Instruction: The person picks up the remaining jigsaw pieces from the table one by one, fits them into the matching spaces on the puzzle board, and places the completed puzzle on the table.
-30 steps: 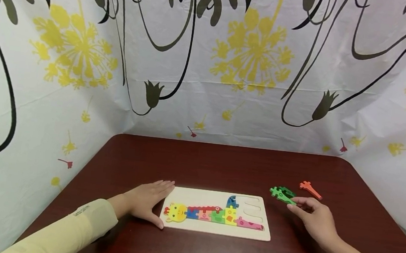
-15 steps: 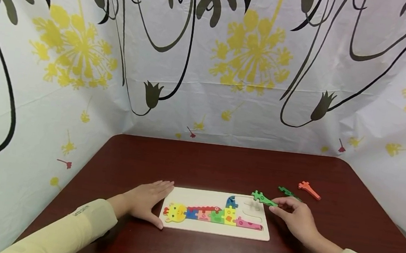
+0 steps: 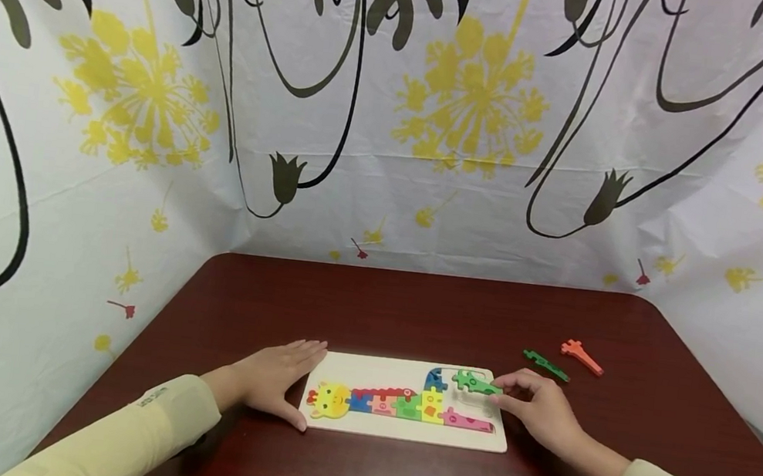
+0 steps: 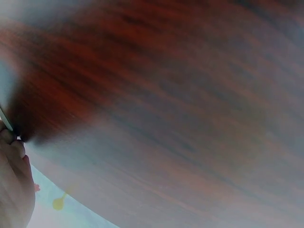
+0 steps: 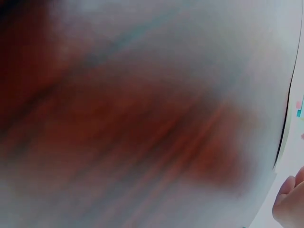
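Your right hand [image 3: 541,410] pinches the green piece [image 3: 475,384] by its narrow right end, thumb and fingertips closed on it. The piece lies right of center in the lower half of the frame, over the outlined slots at the right of the board [image 3: 368,427], its knobbed end pointing left toward the blue piece [image 3: 436,379]. Whether it touches the board or hangs just above it, you cannot tell from here.

Your left hand [image 3: 275,382] is spread wide at the board's left end, fingers straight at the upper corner and thumb at the lower one, gripping nothing.

Judging by its look, the green piece is light and stiff, probably painted wood, so it should not bend or crush. The smooth paint may let it swivel in a two-point pinch; the knobs look like the part most easily chipped. The plain narrow end is a good hold, since it leaves the knobs free; take it by the side edges and press lightly.

The dark green piece [image 3: 546,365] and the orange piece [image 3: 581,357] lie to the upper right of that hand on the table [image 3: 346,312]; their slim ends should suit the same pinch.
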